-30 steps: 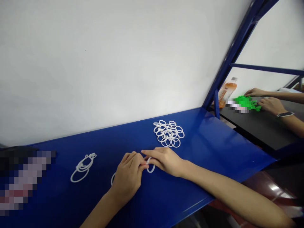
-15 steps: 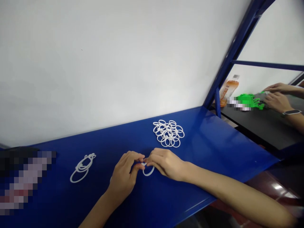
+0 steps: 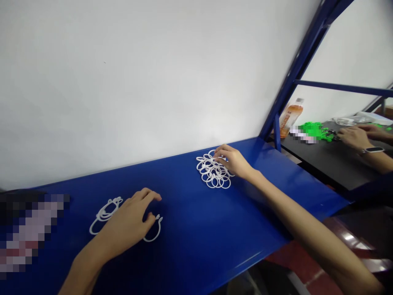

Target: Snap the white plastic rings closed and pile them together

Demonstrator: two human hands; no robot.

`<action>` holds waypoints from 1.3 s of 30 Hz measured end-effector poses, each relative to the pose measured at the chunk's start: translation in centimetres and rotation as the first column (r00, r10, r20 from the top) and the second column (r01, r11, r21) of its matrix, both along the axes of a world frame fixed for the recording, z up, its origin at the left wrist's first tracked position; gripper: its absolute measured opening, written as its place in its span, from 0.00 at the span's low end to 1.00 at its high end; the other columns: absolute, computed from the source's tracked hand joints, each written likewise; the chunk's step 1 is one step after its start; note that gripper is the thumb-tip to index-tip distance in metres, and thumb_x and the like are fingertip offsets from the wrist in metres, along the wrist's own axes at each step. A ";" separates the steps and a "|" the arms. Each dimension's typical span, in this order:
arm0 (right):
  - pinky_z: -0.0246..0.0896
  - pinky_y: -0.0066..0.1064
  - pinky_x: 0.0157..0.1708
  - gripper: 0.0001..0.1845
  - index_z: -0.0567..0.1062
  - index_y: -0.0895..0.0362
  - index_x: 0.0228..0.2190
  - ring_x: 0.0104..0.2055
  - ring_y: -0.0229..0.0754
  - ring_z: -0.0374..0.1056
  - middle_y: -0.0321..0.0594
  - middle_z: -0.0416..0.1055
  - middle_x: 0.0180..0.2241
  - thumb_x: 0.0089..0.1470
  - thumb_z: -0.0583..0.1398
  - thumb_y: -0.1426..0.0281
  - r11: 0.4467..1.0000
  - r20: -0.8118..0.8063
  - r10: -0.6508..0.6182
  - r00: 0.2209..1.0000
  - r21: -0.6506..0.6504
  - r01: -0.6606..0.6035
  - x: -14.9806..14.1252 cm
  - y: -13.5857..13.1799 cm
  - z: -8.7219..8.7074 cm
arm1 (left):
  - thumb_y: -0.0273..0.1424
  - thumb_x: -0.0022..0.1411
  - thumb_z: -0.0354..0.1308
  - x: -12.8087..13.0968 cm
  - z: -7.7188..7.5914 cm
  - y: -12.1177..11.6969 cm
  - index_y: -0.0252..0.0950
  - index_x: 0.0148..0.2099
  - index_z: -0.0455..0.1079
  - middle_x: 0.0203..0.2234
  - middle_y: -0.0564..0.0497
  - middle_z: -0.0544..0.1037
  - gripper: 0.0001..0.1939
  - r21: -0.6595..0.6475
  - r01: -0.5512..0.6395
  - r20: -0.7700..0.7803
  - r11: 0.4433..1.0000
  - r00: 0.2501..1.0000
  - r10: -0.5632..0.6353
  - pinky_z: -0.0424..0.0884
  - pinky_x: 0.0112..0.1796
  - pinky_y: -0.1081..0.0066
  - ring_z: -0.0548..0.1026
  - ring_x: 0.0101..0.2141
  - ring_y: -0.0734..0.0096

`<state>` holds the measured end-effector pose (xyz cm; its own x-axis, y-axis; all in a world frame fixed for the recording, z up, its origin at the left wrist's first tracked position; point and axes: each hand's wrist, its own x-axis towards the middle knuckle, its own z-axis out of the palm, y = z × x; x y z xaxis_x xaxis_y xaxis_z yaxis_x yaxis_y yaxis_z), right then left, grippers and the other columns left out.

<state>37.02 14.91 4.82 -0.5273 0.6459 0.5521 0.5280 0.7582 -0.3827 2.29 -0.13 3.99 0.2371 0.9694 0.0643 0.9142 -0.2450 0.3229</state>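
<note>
My left hand [image 3: 132, 219] is over the blue tabletop, its thumb and forefinger spread apart with nothing between the tips. Just beneath them lies a thin white plastic ring [image 3: 157, 237], parted at its small knobbed ends and partly covered by the hand. Behind that hand sits a small cluster of white rings [image 3: 98, 216], some overlapping. My right hand [image 3: 231, 159] reaches onto the far edge of a larger pile of white rings [image 3: 211, 174], thumb and fingers curved and slightly apart at the rings. Part of the pile is hidden under it.
A blue metal frame post [image 3: 284, 88] rises at the table's right end, by a white wall [image 3: 153, 73]. Beyond it, a co-worker's hands [image 3: 357, 139] are at a black table [image 3: 325, 164] with green pieces [image 3: 311, 129] and a drink bottle [image 3: 291, 119]. A blurred-out item [image 3: 33, 233] lies left.
My hands have separated. The left moved leftward and let go of the ring, which now lies open-ended on the table. My right hand went up and right to the pile.
</note>
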 end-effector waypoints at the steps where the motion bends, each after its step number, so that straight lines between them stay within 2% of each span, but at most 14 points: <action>1: 0.68 0.37 0.46 0.03 0.78 0.57 0.36 0.43 0.43 0.72 0.44 0.73 0.43 0.60 0.63 0.73 1.000 0.042 -0.004 0.999 -0.028 0.005 0.7 1.2 -0.2 | 0.29 0.58 0.51 -0.5 0.1 -0.1 0.44 0.51 0.71 0.50 0.49 0.74 0.19 -0.064 0.008 -0.008 0.998 1.000 -0.008 0.69 0.47 0.61 0.75 0.46 0.60; 4: 0.68 0.38 0.48 0.03 0.80 0.58 0.34 0.43 0.44 0.73 0.45 0.74 0.43 0.57 0.64 0.74 0.993 0.129 -0.032 0.991 -0.107 0.046 1.9 3.5 -1.0 | 0.27 0.57 0.51 -1.2 0.0 -0.3 0.44 0.50 0.71 0.48 0.50 0.74 0.19 -0.180 0.044 -0.010 0.983 0.999 -0.046 0.68 0.48 0.61 0.74 0.46 0.61; 7: 0.67 0.40 0.49 0.05 0.81 0.57 0.35 0.44 0.45 0.73 0.45 0.76 0.43 0.57 0.64 0.72 0.990 0.179 -0.029 0.983 -0.134 0.054 1.9 4.0 -1.7 | 0.27 0.59 0.49 -0.9 -0.1 -0.1 0.43 0.45 0.71 0.44 0.49 0.74 0.14 -0.194 0.058 -0.006 0.979 0.998 -0.060 0.67 0.45 0.62 0.74 0.44 0.62; 11: 0.63 0.46 0.54 0.09 0.82 0.54 0.40 0.48 0.47 0.72 0.43 0.77 0.45 0.60 0.61 0.70 0.998 0.209 -0.025 0.978 -0.053 0.037 2.0 4.0 -1.9 | 0.32 0.63 0.49 -0.1 -0.1 0.3 0.42 0.39 0.71 0.39 0.50 0.75 0.08 -0.176 0.075 0.002 0.981 0.997 -0.076 0.66 0.42 0.63 0.72 0.40 0.62; 15: 0.63 0.46 0.53 0.10 0.80 0.55 0.42 0.47 0.47 0.72 0.44 0.77 0.44 0.62 0.59 0.70 0.995 0.151 -0.099 0.984 0.022 0.096 1.9 3.4 -0.9 | 0.34 0.65 0.48 0.8 0.0 0.5 0.41 0.34 0.69 0.34 0.51 0.75 0.10 -0.153 0.043 -0.018 0.987 0.999 -0.046 0.64 0.38 0.65 0.72 0.36 0.64; 19: 0.64 0.44 0.50 0.10 0.80 0.55 0.41 0.46 0.47 0.70 0.43 0.77 0.42 0.64 0.57 0.69 0.989 0.072 -0.130 0.989 0.085 0.124 -0.2 0.2 0.9 | 0.35 0.66 0.49 2.1 -0.4 0.7 0.41 0.32 0.67 0.31 0.52 0.75 0.11 -0.048 -0.033 -0.035 0.998 0.999 0.031 0.61 0.35 0.66 0.72 0.32 0.65; 22: 0.63 0.42 0.52 0.11 0.78 0.55 0.42 0.47 0.45 0.70 0.43 0.77 0.44 0.66 0.57 0.67 0.999 0.054 -0.011 0.998 0.053 0.008 -3.3 -3.8 1.5 | 0.36 0.66 0.51 3.4 -1.3 0.7 0.40 0.31 0.65 0.30 0.53 0.75 0.11 0.126 -0.074 -0.027 0.989 0.997 0.078 0.61 0.36 0.65 0.72 0.32 0.65; 25: 0.65 0.39 0.51 0.13 0.77 0.56 0.45 0.48 0.45 0.71 0.43 0.77 0.44 0.66 0.58 0.62 0.984 0.063 0.154 0.986 -0.096 -0.148 -6.6 -7.7 0.7 | 0.35 0.67 0.51 4.6 -2.2 0.5 0.40 0.31 0.64 0.28 0.54 0.74 0.11 0.329 -0.077 0.002 0.941 0.997 0.081 0.62 0.37 0.65 0.71 0.30 0.66; 27: 0.68 0.35 0.46 0.15 0.76 0.57 0.47 0.44 0.43 0.73 0.42 0.77 0.41 0.65 0.59 0.61 0.963 0.033 0.176 0.984 -0.211 -0.165 -8.1 -9.5 -0.5 | 0.34 0.67 0.51 5.3 -2.6 0.3 0.40 0.31 0.63 0.26 0.54 0.73 0.11 0.428 -0.070 0.029 0.901 0.998 0.064 0.62 0.37 0.65 0.70 0.29 0.66; 29: 0.68 0.32 0.42 0.12 0.76 0.58 0.46 0.40 0.41 0.74 0.41 0.78 0.39 0.66 0.57 0.65 0.948 0.016 0.184 0.983 -0.267 -0.173 -8.7 -10.4 -1.6 | 0.34 0.68 0.52 5.9 -2.6 0.0 0.40 0.31 0.64 0.25 0.54 0.72 0.11 0.475 -0.052 0.076 0.878 0.997 0.017 0.62 0.37 0.65 0.70 0.29 0.67; 31: 0.68 0.31 0.40 0.10 0.76 0.58 0.44 0.39 0.40 0.74 0.41 0.78 0.38 0.67 0.56 0.69 0.942 -0.006 0.185 0.983 -0.282 -0.179 -8.7 -10.7 -2.4 | 0.35 0.68 0.52 6.3 -2.4 -0.2 0.39 0.31 0.65 0.26 0.55 0.73 0.12 0.447 -0.025 0.168 0.894 0.984 -0.056 0.63 0.38 0.66 0.71 0.30 0.69; 34: 0.69 0.32 0.42 0.11 0.76 0.58 0.44 0.40 0.40 0.74 0.42 0.78 0.40 0.68 0.54 0.70 0.941 -0.042 0.221 0.974 -0.253 -0.225 -8.0 -10.4 -2.7 | 0.40 0.69 0.51 6.7 -1.7 -0.5 0.39 0.32 0.66 0.27 0.56 0.74 0.13 0.255 0.004 0.374 0.967 0.922 -0.102 0.65 0.35 0.70 0.72 0.30 0.71; 37: 0.69 0.33 0.41 0.12 0.75 0.59 0.44 0.40 0.41 0.73 0.44 0.78 0.40 0.69 0.52 0.70 0.928 -0.036 0.320 0.947 -0.187 -0.321 -7.4 -10.3 -2.4 | 0.43 0.68 0.51 6.8 -1.3 -0.5 0.39 0.31 0.67 0.23 0.58 0.71 0.16 0.049 -0.013 0.511 0.999 0.859 -0.014 0.64 0.29 0.73 0.69 0.25 0.74; 39: 0.69 0.33 0.39 0.14 0.75 0.59 0.44 0.39 0.41 0.71 0.44 0.77 0.38 0.70 0.50 0.69 0.919 -0.006 0.366 0.931 -0.156 -0.362 -7.3 -10.5 -2.1 | 0.43 0.65 0.53 6.7 -1.4 -0.3 0.39 0.30 0.67 0.21 0.58 0.70 0.16 -0.016 -0.053 0.541 0.998 0.839 0.053 0.63 0.27 0.73 0.67 0.23 0.74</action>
<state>29.76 4.37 2.71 -0.7534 0.4820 0.4474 0.2366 0.8334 -0.4994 8.97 -0.42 2.57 0.1128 0.9795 0.1668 0.6053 -0.2009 0.7703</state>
